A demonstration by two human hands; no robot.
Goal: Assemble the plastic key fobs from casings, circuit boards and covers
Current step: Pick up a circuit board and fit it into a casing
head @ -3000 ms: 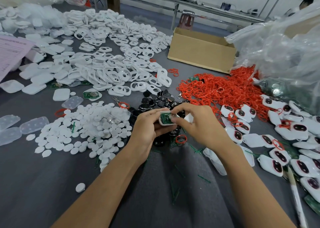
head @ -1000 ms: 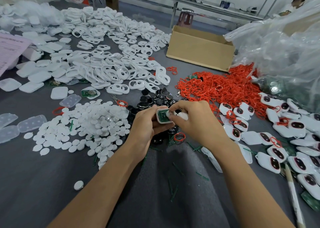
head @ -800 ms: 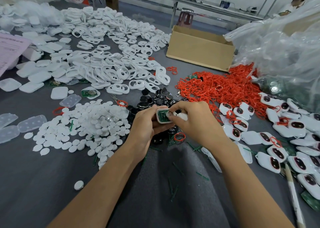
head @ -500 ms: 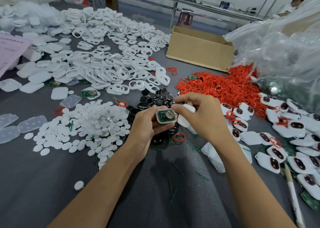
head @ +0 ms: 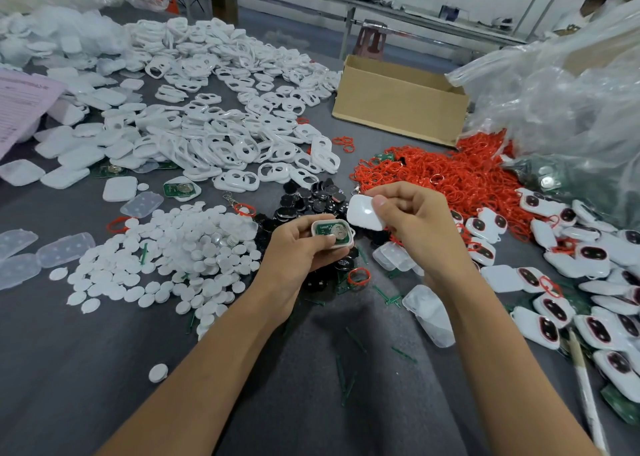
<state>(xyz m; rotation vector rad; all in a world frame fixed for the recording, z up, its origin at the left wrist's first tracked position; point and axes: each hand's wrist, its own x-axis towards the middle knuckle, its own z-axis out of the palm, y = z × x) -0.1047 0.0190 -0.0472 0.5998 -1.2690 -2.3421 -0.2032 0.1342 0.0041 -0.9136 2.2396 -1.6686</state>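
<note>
Far left of grey bench (head: 69, 369): pink printed sheet (head: 20, 105), clear trays (head: 64, 249) nearer. Right of these, heap of white discs (head: 180, 251); beyond it, wide spread of white casing frames (head: 221, 136).

Centre, over a pile of black buttons (head: 311, 199): grips open casing (head: 349, 240) in left hand (head: 294, 251), fingers curled beneath, thumb at its left end; green circuit board (head: 329, 230) with coin cell face up inside. Pinches white cover (head: 363, 213) in right hand (head: 415, 223), thumb on top, cover tilted and just far-right of casing; contact between the two not discernible. Both parts held off the bench.

Far, right of centre: open cardboard box (head: 398, 109). Right of hands: mass of red rings (head: 450, 175), then closed fobs (head: 571, 282) scattered toward right edge, crumpled clear bag (head: 571, 91) beyond.
</note>
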